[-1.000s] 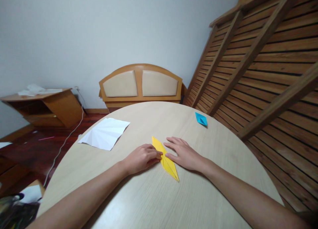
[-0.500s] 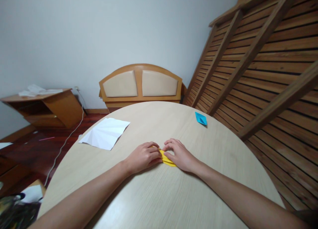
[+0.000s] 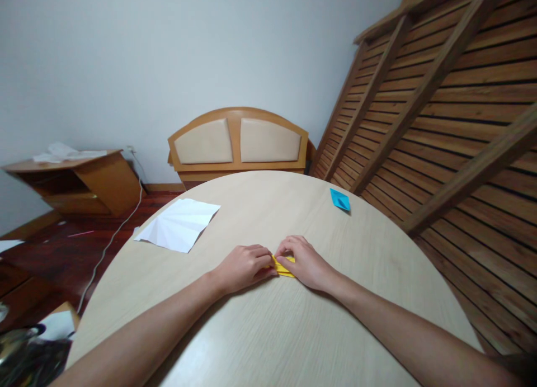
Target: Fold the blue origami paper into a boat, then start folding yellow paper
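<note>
A folded yellow paper [image 3: 282, 267] lies on the round pale wooden table [image 3: 268, 331], mostly covered by both hands. My left hand [image 3: 245, 267] presses on its left part with curled fingers. My right hand [image 3: 304, 261] pinches its right part, fingertips meeting the left hand's over the paper. Only a small yellow strip shows between the fingers.
A creased white sheet [image 3: 178, 225] lies at the table's far left. A small blue folded paper [image 3: 339, 200] sits at the far right edge. Behind the table stands a padded wooden headboard [image 3: 238, 144]; slatted wooden frames [image 3: 440, 113] lean at the right. A low cabinet [image 3: 79, 180] stands left.
The long yellow paper shape has been folded over onto itself and is now short. Both hands have closed in over it, fingers curled on the fold.
</note>
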The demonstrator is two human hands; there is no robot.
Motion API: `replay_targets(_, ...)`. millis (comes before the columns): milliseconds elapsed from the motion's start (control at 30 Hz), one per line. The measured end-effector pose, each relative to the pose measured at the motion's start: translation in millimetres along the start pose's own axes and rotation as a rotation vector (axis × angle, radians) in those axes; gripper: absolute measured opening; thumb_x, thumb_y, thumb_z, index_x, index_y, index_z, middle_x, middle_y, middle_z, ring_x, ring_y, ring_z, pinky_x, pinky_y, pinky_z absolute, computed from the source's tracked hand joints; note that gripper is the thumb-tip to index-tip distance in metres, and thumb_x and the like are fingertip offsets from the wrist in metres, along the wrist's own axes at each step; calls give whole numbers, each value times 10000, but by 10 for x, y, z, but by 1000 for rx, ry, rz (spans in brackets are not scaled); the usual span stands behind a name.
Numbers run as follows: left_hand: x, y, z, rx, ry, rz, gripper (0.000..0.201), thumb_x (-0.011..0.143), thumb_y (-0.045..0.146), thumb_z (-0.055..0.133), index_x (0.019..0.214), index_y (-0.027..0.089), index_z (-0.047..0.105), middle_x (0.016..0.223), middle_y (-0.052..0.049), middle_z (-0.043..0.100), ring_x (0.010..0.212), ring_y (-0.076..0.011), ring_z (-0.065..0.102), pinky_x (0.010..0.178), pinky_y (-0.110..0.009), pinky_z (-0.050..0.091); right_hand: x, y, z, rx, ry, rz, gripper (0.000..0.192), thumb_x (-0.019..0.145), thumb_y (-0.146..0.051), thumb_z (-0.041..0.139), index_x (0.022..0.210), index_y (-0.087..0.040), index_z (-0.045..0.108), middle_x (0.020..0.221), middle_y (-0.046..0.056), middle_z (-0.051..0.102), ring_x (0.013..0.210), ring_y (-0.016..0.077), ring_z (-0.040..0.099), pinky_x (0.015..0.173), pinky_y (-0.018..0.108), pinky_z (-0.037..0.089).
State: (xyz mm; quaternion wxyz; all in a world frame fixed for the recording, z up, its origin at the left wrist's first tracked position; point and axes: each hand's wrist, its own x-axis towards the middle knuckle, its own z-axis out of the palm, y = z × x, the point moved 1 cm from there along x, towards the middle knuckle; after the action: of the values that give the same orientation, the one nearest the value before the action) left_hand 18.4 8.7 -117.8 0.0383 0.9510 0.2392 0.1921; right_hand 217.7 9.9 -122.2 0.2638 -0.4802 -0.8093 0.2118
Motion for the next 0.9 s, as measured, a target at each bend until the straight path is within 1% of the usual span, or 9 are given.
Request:
replay_targets(133, 4, 5, -1, 9, 9, -7, 328, 1029, 388, 424, 933, 179, 659, 869, -57, 685, 784, -149, 643, 670, -247, 511, -3, 8, 5, -10, 5, 26, 72, 862, -244, 651, 871, -218, 718, 964, 36, 697, 1048, 218, 585, 942, 357, 432)
replay_targets(300, 15, 22, -7, 5, 20, -20, 347, 1025, 412, 432, 904, 176, 655, 836, -53, 679, 755, -148, 635, 653, -242, 496, 11, 30, 16, -10, 13, 36, 66, 847, -250, 659, 834, -219, 715, 955, 38, 699, 1045, 224, 585, 939, 361, 429)
replay_targets(433, 13, 22, -12, -22, 19, -69, 346, 1009, 433, 463, 870, 171, 642, 811, -52, 676, 752, -157, 636, 658, -245, 489, 19, 23, 10, -4, 13, 34, 79, 844, -257, 652, 812, -219, 714, 933, 34, 704, 1028, 224, 591, 925, 359, 427)
replay_targets(633, -7, 2, -16, -81, 21, -117, 299, 989, 433, 504, 905, 181, 641, 883, -58, 674, 802, -162, 636, 707, -259, 495, 6, -27, -12, -15, 0, 66, 81, 831, -260, 660, 781, -219, 709, 891, 29, 710, 1001, 229, 601, 895, 352, 439)
replay_targets(767, -17, -13, -2, -105, 23, -129, 289, 971, 443, 538, 898, 181, 634, 952, -64, 672, 855, -172, 631, 745, -272, 500, -6, -41, -23, -35, 2, 74, 70, 827, -264, 668, 846, -222, 720, 927, 36, 716, 1030, 227, 593, 900, 342, 436)
replay_targets(900, -18, -24, 13, -112, 26, -112, 277, 961, 433, 561, 877, 178, 629, 922, -60, 671, 854, -176, 614, 759, -279, 492, -10, -51, -48, -89, 8, 130, 91, 813, -282, 688, 878, -226, 717, 942, 41, 715, 1016, 234, 590, 876, 349, 429)
